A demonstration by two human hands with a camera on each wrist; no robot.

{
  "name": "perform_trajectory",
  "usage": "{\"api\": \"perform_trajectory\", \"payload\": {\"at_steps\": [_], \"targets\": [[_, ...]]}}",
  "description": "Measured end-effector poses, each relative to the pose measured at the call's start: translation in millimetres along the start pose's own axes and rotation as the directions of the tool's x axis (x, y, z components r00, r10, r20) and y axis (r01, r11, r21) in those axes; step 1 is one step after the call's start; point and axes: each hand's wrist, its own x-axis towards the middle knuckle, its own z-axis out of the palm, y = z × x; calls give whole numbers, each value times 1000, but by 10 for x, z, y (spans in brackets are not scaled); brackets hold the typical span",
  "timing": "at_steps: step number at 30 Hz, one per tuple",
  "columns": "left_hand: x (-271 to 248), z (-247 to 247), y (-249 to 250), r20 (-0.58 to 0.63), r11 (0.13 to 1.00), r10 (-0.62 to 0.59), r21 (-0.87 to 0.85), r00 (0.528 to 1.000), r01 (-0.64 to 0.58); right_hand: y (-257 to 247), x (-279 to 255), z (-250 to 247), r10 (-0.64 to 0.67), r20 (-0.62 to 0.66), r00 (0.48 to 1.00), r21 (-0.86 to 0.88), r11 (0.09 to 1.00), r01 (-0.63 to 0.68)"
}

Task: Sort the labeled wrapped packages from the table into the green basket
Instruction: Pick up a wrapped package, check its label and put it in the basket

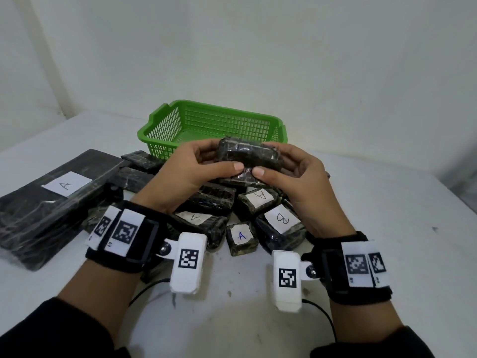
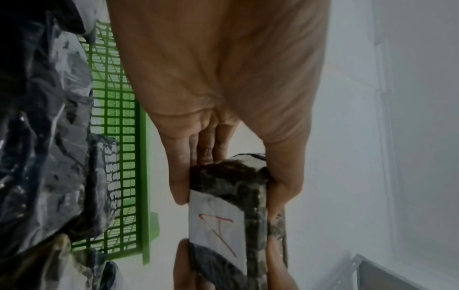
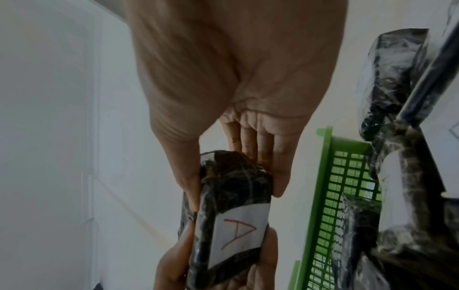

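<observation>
Both hands hold one dark plastic-wrapped package (image 1: 247,156) in the air, just in front of the green basket (image 1: 154,130). My left hand (image 1: 219,158) grips its left end and my right hand (image 1: 268,158) its right end, thumbs on the near side and fingers behind. The wrist views show a white label with a red A on the package (image 2: 218,219) (image 3: 238,231), facing down toward the wrists. The basket (image 2: 119,137) (image 3: 347,186) looks empty. Below the hands lies a pile of wrapped packages, among them a small one marked A (image 1: 241,235) and one marked B (image 1: 281,218).
A large flat black package labelled A (image 1: 59,200) lies at the left of the white table (image 1: 387,228). More dark packages (image 1: 139,161) sit between it and the basket. A white wall stands close behind the basket. Cables run from the wrist cameras across the near table.
</observation>
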Motion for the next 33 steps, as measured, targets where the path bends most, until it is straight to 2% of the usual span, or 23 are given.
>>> {"api": "perform_trajectory", "payload": {"at_steps": [4, 9, 12, 16, 19, 23, 27, 33], "targets": [[-31, 19, 18, 17, 998, 2, 56, 1000, -3, 1, -22, 32, -19, -13, 1000, -15, 1000, 19], [-53, 4, 52, -14, 990, 80, 119, 997, -77, 76, 5, 9, -16, 17, 1000, -39, 999, 17], [-48, -9, 23, -26, 986, 117, 126, 993, -113, 115, 25, -45, 58, 59, 997, -20, 998, -57], [-37, 33, -7, 6, 980, 156, 120, 988, -156, 104, 22, -66, 187, 128, 974, 144, 968, -205], [-55, 57, 6, 51, 989, 98, 108, 994, -103, 105, 29, -60, 197, 91, 976, 177, 962, -210], [-85, 118, 15, 74, 997, -34, 71, 997, 29, 157, 27, -63, 157, -23, 987, 94, 983, -155], [-23, 124, -58, -84, 992, -36, 117, 996, 46, 208, 35, -23, 128, -66, 990, 11, 992, -127], [-50, 120, -62, -16, 987, -52, 150, 998, 54, 173, 9, 20, 77, -49, 996, -76, 994, -81]]}}
